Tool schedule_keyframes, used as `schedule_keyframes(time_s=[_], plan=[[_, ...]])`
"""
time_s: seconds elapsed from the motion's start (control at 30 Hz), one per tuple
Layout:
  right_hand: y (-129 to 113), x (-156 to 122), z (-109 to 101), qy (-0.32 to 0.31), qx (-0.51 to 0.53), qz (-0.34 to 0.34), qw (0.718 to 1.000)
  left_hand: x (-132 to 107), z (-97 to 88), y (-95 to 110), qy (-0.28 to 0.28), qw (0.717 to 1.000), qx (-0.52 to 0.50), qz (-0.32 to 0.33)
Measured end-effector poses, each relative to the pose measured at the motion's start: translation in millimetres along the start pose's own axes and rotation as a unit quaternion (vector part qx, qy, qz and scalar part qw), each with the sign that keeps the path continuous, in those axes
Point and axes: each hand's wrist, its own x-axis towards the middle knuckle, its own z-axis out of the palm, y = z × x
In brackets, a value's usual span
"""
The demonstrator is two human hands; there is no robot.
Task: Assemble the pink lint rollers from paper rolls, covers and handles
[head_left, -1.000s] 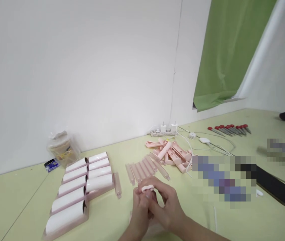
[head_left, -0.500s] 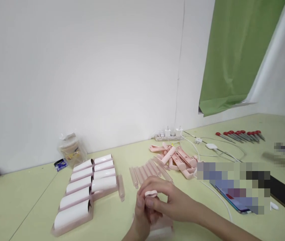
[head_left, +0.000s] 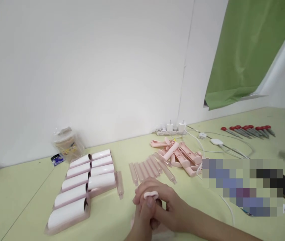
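Pink piece (head_left: 151, 194): small and pale, with a curvy end poking up between my two hands.
Left hand (head_left: 145, 214): curled up and gripping the pink piece, with my thumb right against it.
Right hand (head_left: 169, 204): bent over my left hand, and closed round the pink piece too.
Hidden part: my fingers cover the rest of it, so I can't tell how long it is.
Below my hands: something pale pink (head_left: 162, 231) peeks out, mostly covered up.
See-through sticks (head_left: 149, 168): they lie side by side on the bench (head_left: 107, 217), just past my hands.
Lone stick (head_left: 119, 184): left of my hands, beside the rolls.
White rolls (head_left: 75, 181): lined up in two rows, left of my hands, five in one row and four in the other.
Pink handles (head_left: 184, 161): in a messy pile, past my hands and to the right.
Power strip (head_left: 170, 132): behind the pile, near the wall (head_left: 122, 67), with white plugs in it.
Red-topped tools (head_left: 248, 130): in a bunch, far off to the right of my hands.
Clear bag (head_left: 68, 144): far to the left, past the rolls, with something tan inside.
Green curtain (head_left: 248, 57): hangs high up, far right of my hands.
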Motion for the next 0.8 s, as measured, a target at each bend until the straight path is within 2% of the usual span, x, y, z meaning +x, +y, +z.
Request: schedule_keyframes(time_s=[0.1,0.17,0.33,0.4,0.5,0.57,0.63,0.7,0.73,0.8], plan=[[2.9,-2.0,5.2,0.011,0.014,0.023,1.0,2.7,0.5,-0.4,-0.012,1.0,0.019,0.019],[5.1,-4.1,5.8,0.012,0.029,0.038,0.999,4.5,0.0,-0.3,-0.039,0.996,0.067,0.033],[6.8,-9.9,-6.7,-0.059,0.06,0.088,0.992,7.4,-0.5,2.2,-0.128,0.979,0.149,0.06],[5.3,-10.3,-11.7,-0.079,0.032,0.095,0.992,8.5,0.8,10.3,-0.149,0.974,0.159,0.056],[3.3,-9.4,-13.0,-0.091,0.013,0.085,0.992,9.4,2.8,36.4,-0.206,0.958,0.196,0.037],[2.3,-10.5,-12.9,-0.088,0.027,0.093,0.991,7.6,0.7,55.6,-0.216,0.932,0.288,0.036],[2.1,-15.4,-16.7,-0.103,0.04,0.117,0.987,2.6,-7.1,66.1,-0.177,0.87,0.459,0.033],[4.2,-24.6,-26.1,-0.111,0.041,0.147,0.982,-6.1,-21.4,64.0,-0.139,0.793,0.593,-0.007],[6.5,-30.5,-32.5,-0.099,0.037,0.153,0.983,-11.4,-30.2,59.5,-0.129,0.766,0.628,-0.034],[13.9,-43.1,-46.7,-0.034,0.034,0.143,0.989,-22.1,-47.2,49.6,-0.101,0.743,0.658,-0.06]])
